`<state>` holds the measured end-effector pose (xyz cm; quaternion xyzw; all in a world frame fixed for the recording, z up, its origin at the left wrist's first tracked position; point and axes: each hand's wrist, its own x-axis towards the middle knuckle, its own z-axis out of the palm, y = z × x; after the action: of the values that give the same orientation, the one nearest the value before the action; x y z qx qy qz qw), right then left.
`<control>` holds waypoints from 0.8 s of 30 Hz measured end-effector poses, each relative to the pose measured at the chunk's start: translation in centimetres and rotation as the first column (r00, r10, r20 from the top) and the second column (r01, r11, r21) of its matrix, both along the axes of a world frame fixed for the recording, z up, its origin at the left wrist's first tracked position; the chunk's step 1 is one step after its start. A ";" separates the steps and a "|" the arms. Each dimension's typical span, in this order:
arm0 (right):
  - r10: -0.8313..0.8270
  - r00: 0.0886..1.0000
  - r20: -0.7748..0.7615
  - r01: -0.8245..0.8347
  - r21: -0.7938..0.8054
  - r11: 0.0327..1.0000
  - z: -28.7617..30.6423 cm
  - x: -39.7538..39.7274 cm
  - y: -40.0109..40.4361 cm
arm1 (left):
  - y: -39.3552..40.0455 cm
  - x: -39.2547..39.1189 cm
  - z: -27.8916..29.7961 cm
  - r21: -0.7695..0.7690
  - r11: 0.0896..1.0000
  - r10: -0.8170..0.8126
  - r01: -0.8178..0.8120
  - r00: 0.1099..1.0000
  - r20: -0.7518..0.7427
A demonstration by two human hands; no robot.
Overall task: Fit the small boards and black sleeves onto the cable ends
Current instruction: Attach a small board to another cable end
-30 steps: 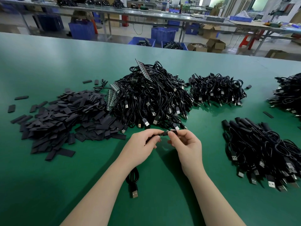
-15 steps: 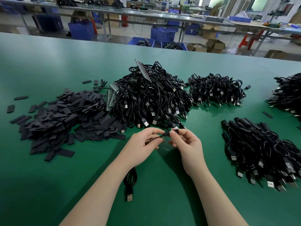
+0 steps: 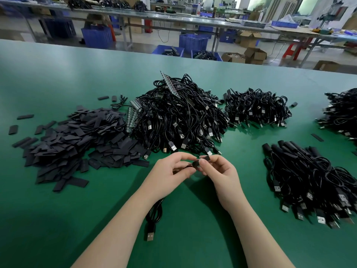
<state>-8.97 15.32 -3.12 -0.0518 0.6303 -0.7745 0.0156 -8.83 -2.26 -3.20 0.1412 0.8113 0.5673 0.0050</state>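
Observation:
My left hand [image 3: 172, 175] pinches the end of a black cable [image 3: 154, 211] whose USB plug dangles below my wrist. My right hand [image 3: 220, 173] holds a black sleeve [image 3: 199, 162] at the cable end, fingertips of both hands almost touching. Whether a small board is inside the sleeve is hidden. A heap of flat black sleeves [image 3: 77, 140] lies to the left. A big pile of bare cables [image 3: 179, 117] sits just beyond my hands, with strips of small boards [image 3: 133, 117] at its left edge and on top.
A smaller cable pile [image 3: 257, 107] lies at the back right. A pile of sleeved cables [image 3: 313, 180] sits to the right, another pile [image 3: 343, 113] at the far right edge. All rest on a green table [image 3: 58, 219]. Benches and blue crates stand beyond.
Both hands stayed close together above the table. The dangling plug swung slightly, and my right fingers shifted on the sleeve at the cable end.

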 end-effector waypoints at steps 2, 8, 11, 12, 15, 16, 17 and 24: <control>-0.021 1.000 0.001 0.021 -0.011 1.000 0.0 0.0 -0.1 | 0.1 -0.1 -0.2 0.016 0.999 0.048 -0.048 0.999 -0.002; -0.076 0.997 -0.002 0.076 0.007 0.997 -0.2 0.0 -0.3 | 0.2 -0.1 -0.3 0.015 0.980 0.201 -0.200 0.976 -0.090; -0.084 0.996 0.005 0.084 0.018 0.996 -0.3 -0.1 -0.3 | 0.2 0.0 -0.2 0.020 0.980 0.197 -0.196 0.975 -0.098; -0.090 0.996 0.007 0.090 0.016 0.996 -0.2 -0.1 -0.3 | 0.3 -0.1 -0.2 0.018 0.982 0.191 -0.190 0.977 -0.092; -0.119 0.993 0.023 0.119 -0.009 0.993 -0.1 -0.1 -0.3 | 0.3 0.0 -0.3 -0.001 0.983 0.181 -0.182 0.981 -0.075; -0.126 0.992 0.027 0.126 -0.019 0.992 -0.1 0.0 -0.3 | 0.4 0.1 -0.2 -0.008 0.982 0.190 -0.191 0.978 -0.083; -0.129 0.991 0.029 0.130 -0.022 0.991 -0.2 0.0 -0.3 | 0.4 0.1 -0.2 -0.012 0.979 0.200 -0.202 0.975 -0.095; -0.091 0.995 0.039 0.092 -0.038 0.995 -0.2 -0.1 -0.2 | 0.6 0.1 -0.1 -0.035 0.975 0.212 -0.219 0.968 -0.131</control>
<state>-9.09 15.10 -3.37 -0.0090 0.6162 -0.7875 -0.0093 -8.73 -1.69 -3.29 0.0876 0.8342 0.5343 -0.1044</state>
